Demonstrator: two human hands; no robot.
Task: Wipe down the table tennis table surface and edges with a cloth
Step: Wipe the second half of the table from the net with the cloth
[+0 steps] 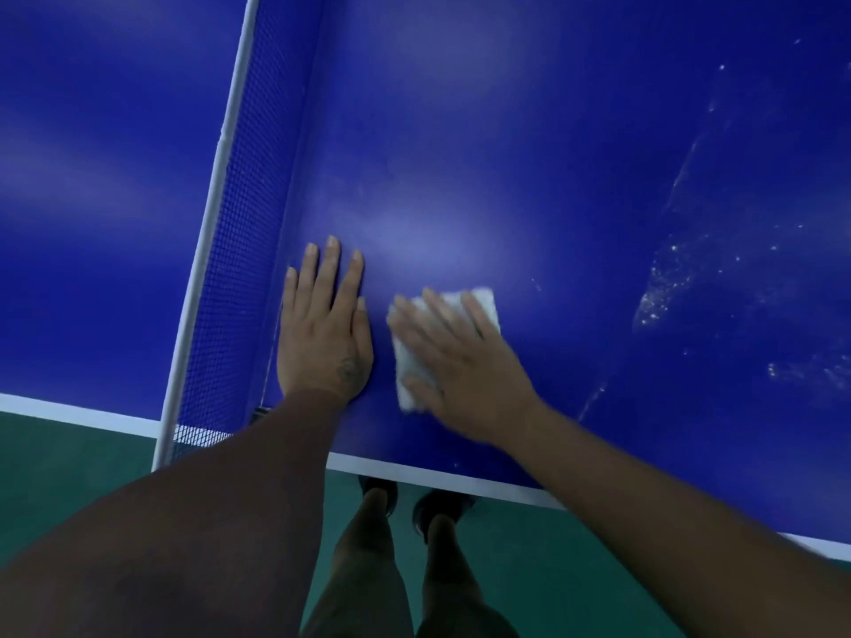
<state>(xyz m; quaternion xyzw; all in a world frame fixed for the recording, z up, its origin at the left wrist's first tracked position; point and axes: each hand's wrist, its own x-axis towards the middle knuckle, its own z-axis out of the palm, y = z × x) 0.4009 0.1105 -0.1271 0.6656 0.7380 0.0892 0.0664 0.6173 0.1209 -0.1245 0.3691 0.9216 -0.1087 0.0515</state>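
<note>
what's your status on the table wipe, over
Left hand flat on the table by the net. Right hand presses the cloth flat. White specks lie to the right; nothing blocking.

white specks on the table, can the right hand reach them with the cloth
Probably yes: only bare blue surface lies between the right hand, flat on the cloth, and the specks.

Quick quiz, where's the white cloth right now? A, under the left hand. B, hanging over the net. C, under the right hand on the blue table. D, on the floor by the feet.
C: the right hand presses the cloth flat against the table with spread fingers, while the left hand rests bare on the table beside the net.
</note>
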